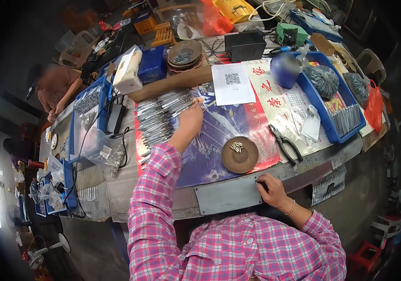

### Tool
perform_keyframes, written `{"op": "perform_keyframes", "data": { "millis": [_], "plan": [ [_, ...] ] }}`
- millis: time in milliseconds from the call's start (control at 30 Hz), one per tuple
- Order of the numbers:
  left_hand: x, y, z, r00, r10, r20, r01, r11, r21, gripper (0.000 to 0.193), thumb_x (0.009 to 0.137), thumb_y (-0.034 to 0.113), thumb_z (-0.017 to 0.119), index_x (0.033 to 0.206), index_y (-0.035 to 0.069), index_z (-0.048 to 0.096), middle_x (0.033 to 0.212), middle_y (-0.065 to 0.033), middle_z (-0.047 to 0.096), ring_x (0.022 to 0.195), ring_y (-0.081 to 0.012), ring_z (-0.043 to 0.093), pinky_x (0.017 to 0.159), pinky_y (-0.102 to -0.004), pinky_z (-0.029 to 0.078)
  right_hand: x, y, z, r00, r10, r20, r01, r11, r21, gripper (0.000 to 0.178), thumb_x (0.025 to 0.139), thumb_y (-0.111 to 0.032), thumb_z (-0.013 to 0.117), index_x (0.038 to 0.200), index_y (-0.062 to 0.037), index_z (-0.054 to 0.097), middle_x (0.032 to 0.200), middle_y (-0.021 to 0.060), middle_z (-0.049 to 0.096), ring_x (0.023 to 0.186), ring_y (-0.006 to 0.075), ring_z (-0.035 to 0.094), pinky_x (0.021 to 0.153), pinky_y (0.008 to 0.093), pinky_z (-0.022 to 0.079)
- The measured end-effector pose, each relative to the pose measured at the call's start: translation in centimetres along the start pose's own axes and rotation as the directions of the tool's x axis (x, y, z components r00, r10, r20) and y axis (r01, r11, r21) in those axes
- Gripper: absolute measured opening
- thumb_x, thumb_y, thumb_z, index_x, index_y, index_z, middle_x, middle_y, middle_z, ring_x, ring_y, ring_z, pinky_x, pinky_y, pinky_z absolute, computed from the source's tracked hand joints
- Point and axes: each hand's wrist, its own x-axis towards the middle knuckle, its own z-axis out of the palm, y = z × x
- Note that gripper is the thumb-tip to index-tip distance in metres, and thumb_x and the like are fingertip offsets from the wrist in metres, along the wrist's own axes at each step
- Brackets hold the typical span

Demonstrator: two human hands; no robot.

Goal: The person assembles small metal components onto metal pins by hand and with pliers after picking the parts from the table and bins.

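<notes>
Just under left fingers: metal rods.

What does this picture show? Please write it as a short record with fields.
place: cluttered workbench
left hand: reaching to the pile of metal rods, touching it
right hand: fingers closed at the edge of the grey metal plate
near the hands: brown dish with small metal pieces, pliers
far side: blue trays, another person

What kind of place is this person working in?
Probably a small assembly workshop. The left hand reaches into rows of thin metal parts on a cluttered workbench; the right hand rests at a grey metal plate. Pliers and blue parts bins lie around.
</notes>
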Motion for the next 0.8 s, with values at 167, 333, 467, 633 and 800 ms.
{"op": "perform_keyframes", "data": {
  "millis": [167, 333, 467, 633, 800],
  "plan": [
    [-3.0, -0.3, -3.5, 0.996, 0.023, -0.092, -0.048, 0.958, -0.282, 0.014, 0.071, 0.004, 0.053, 0.083, -0.002, 0.053, 0.084, -0.0186, 0.060, 0.073, -0.0311, 0.061, 0.064, -0.0374, 0.050, 0.1, 0.3, 0.2, 1.000, -0.005, -0.007, 0.005, 1.000, 0.004, 0.010, 0.078, -0.005, 0.058, 0.085, 0.0002, 0.054, 0.078, 0.0145, 0.055, 0.069, 0.0312, 0.056, 0.060, 0.0364, 0.044],
    [-10.1, 2.1, -9.9, 0.987, -0.148, 0.061, 0.118, 0.416, -0.902, 0.023, 0.076, 0.003, 0.056, 0.098, -0.004, 0.054, 0.078, -0.0125, 0.058, 0.068, -0.0200, 0.060, 0.064, -0.0282, 0.047, 3.0, -1.2, -1.2, 0.996, 0.086, 0.018, -0.086, 0.996, 0.034, 0.013, 0.079, -0.007, 0.057, 0.090, 0.0005, 0.055, 0.080, 0.0156, 0.056, 0.071, 0.0320, 0.056, 0.061, 0.0354, 0.044],
    [-16.6, 4.3, -12.5, 0.938, -0.175, 0.299, 0.299, -0.030, -0.954, 0.020, 0.083, 0.004, 0.054, 0.101, -0.004, 0.053, 0.079, -0.0078, 0.058, 0.072, -0.0144, 0.060, 0.066, -0.0247, 0.047, 6.9, -0.7, -1.3, 0.999, 0.036, 0.025, -0.034, 0.996, -0.078, 0.015, 0.080, -0.009, 0.057, 0.091, -0.0001, 0.055, 0.084, 0.0172, 0.057, 0.076, 0.0343, 0.057, 0.065, 0.0376, 0.045],
    [-22.8, 5.9, -11.9, 0.878, -0.219, 0.426, 0.341, -0.339, -0.877, 0.014, 0.087, 0.001, 0.049, 0.100, -0.003, 0.052, 0.081, -0.0066, 0.058, 0.074, -0.0155, 0.061, 0.068, -0.0256, 0.048, 9.5, -4.1, -1.4, 0.992, -0.071, 0.105, 0.075, 0.997, -0.035, 0.016, 0.079, -0.009, 0.058, 0.092, -0.0014, 0.054, 0.083, 0.0169, 0.057, 0.075, 0.0348, 0.056, 0.065, 0.0387, 0.045],
    [-26.1, 6.7, -11.2, 0.819, -0.259, 0.512, 0.385, -0.415, -0.824, 0.015, 0.087, 0.004, 0.050, 0.100, -0.003, 0.051, 0.085, -0.0075, 0.058, 0.076, -0.0148, 0.060, 0.067, -0.0251, 0.047, 10.9, -13.8, -3.1, 0.885, -0.446, 0.131, 0.455, 0.889, -0.045, 0.014, 0.074, -0.008, 0.062, 0.085, -0.0027, 0.056, 0.078, 0.0106, 0.057, 0.067, 0.0269, 0.057, 0.061, 0.0351, 0.045]
  ]
}}
